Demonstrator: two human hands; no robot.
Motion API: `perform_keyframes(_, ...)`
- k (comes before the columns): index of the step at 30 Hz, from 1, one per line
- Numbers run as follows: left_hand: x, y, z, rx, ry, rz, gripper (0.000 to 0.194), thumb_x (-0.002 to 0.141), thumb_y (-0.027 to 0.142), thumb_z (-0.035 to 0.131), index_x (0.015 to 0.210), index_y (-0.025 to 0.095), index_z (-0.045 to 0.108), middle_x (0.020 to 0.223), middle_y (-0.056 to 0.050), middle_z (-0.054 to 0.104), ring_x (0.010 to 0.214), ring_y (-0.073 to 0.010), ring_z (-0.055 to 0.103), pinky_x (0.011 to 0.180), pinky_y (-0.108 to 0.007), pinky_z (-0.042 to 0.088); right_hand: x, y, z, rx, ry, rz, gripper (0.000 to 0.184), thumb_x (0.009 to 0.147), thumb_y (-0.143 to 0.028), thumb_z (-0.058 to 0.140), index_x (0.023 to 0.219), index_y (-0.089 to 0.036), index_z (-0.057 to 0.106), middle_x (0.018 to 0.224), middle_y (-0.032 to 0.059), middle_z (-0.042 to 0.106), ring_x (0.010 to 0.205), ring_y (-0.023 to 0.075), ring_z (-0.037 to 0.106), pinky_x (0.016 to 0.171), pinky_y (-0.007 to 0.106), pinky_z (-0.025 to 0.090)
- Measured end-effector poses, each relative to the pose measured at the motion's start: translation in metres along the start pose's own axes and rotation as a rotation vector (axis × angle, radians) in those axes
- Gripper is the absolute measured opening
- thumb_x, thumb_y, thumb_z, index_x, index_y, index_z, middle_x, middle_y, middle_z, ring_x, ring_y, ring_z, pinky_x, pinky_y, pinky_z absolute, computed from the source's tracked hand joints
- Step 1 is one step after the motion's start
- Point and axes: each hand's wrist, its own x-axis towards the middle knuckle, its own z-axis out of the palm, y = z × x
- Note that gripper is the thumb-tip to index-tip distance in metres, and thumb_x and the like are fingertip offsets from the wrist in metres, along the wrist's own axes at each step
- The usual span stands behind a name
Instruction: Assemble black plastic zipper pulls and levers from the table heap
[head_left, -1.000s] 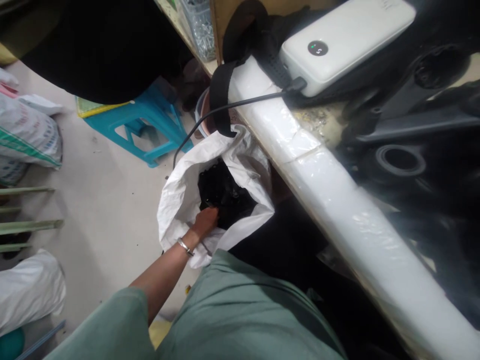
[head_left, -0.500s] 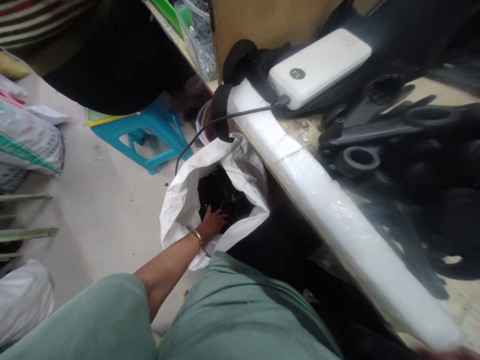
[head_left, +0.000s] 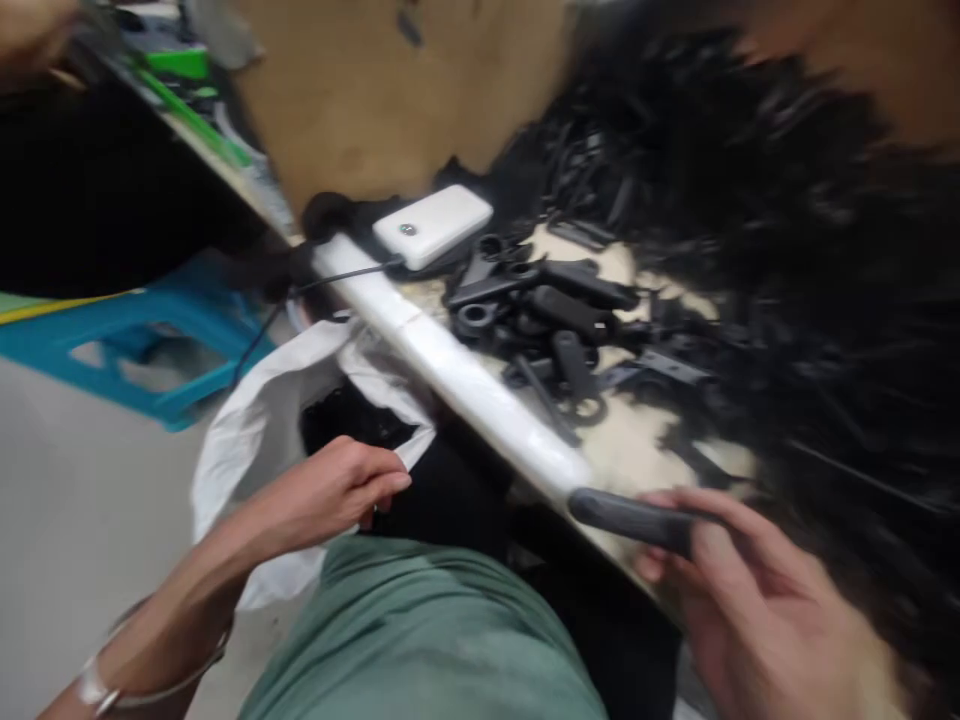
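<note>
My right hand point(head_left: 739, 570) grips a black, round-ended bar-shaped part point(head_left: 630, 515) between thumb and fingers, just past the near end of the white wrapped table edge point(head_left: 465, 380). Lower left, my left hand point(head_left: 349, 485), with a bracelet on its wrist, is closed with fingers curled, over the near rim of a white woven sack point(head_left: 225, 470). Whatever those fingers may hold is hidden. Dark pieces point(head_left: 352, 412) lie inside the sack. On the table, loose black parts point(head_left: 555, 300), some with ring-shaped ends, are heaped.
A white power bank point(head_left: 433, 228) with a black cable point(head_left: 330, 280) rests at the table's far edge. Behind stands a brown board point(head_left: 397, 100). A large blurred heap of black parts point(head_left: 787, 230) fills the right. At left are a blue stool point(head_left: 172, 385) and a person in dark clothing point(head_left: 97, 190).
My view has swung right toward the table. My left hand has come up out of the sack to its rim. My right hand, barely visible before, now shows holding the black part.
</note>
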Motion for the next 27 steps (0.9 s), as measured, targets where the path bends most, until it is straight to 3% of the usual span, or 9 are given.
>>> perform_keyframes(3,0.008,0.056,0.005,-0.421,0.056,0.189,0.03,0.09,0.04,0.051,0.087,0.018,0.07,0.07,-0.002,0.069,0.062,-0.0142,0.064,0.058,-0.022,0.047,-0.002,-0.01,0.004,0.138,-0.014,-0.024,0.023,0.084,-0.037,0.071,0.1,-0.021,0.069,0.094,0.0082,0.07,0.057,0.0145,0.063,0.056,0.027,0.055)
perform_keyframes(5,0.019,0.088,0.021,-0.653,0.001,0.283,0.028,0.086,0.036,0.058,0.103,0.017,0.069,0.083,-0.005,0.071,0.073,-0.0172,0.066,0.062,-0.024,0.05,-0.007,-0.013,0.002,0.2,-0.004,-0.041,0.02,0.086,-0.036,0.069,0.101,-0.022,0.069,0.093,0.007,0.069,0.057,0.0138,0.062,0.058,0.027,0.055)
perform_keyframes(9,0.036,0.129,0.051,-0.903,-0.108,0.303,0.043,0.079,0.029,0.066,0.117,0.01,0.061,0.082,-0.008,0.07,0.072,-0.0176,0.065,0.062,-0.027,0.052,-0.018,-0.011,-0.004,0.248,0.031,-0.056,0.019,0.087,-0.034,0.068,0.103,-0.023,0.068,0.097,0.0048,0.068,0.06,0.0129,0.063,0.06,0.025,0.055)
perform_keyframes(12,0.039,0.137,0.058,-0.951,-0.121,0.319,0.041,0.08,0.028,0.066,0.115,0.008,0.06,0.073,-0.006,0.069,0.063,-0.0146,0.063,0.059,-0.026,0.05,-0.023,-0.008,-0.007,0.291,0.042,-0.06,0.019,0.086,-0.033,0.07,0.102,-0.023,0.068,0.099,0.0037,0.066,0.06,0.0115,0.063,0.06,0.024,0.055)
perform_keyframes(17,0.041,0.131,0.06,-1.027,-0.066,0.311,0.041,0.083,0.028,0.066,0.119,0.01,0.058,0.08,-0.007,0.071,0.066,-0.0121,0.063,0.066,-0.024,0.049,-0.029,-0.003,-0.013,0.363,-0.007,-0.006,0.03,0.09,-0.044,0.063,0.107,-0.02,0.069,0.095,0.0074,0.068,0.074,0.0182,0.068,0.065,0.029,0.059)
perform_keyframes(22,0.043,0.137,0.068,-1.181,-0.045,0.351,0.042,0.08,0.024,0.071,0.119,0.014,0.058,0.088,-0.005,0.068,0.073,-0.0103,0.062,0.067,-0.02,0.047,-0.034,0.001,-0.013,0.22,-0.045,0.09,0.037,0.085,-0.037,0.071,0.117,-0.019,0.064,0.092,0.0067,0.072,0.076,0.0187,0.07,0.073,0.028,0.059)
perform_keyframes(24,0.043,0.143,0.071,-1.195,-0.057,0.407,0.034,0.08,0.021,0.071,0.112,0.015,0.061,0.091,-0.004,0.065,0.077,-0.01,0.06,0.067,-0.019,0.046,-0.035,0.001,-0.009,0.198,-0.103,0.093,0.035,0.086,-0.037,0.07,0.114,-0.017,0.065,0.09,0.0074,0.072,0.075,0.0191,0.07,0.072,0.029,0.059)
perform_keyframes(27,0.045,0.15,0.072,-1.137,-0.045,0.443,0.02,0.084,0.018,0.065,0.104,0.014,0.063,0.079,-0.001,0.062,0.067,-0.0078,0.056,0.061,-0.018,0.044,-0.033,-0.001,-0.002,0.201,-0.179,0.071,0.029,0.088,-0.037,0.067,0.105,-0.015,0.067,0.086,0.0077,0.072,0.071,0.0184,0.069,0.067,0.027,0.059)
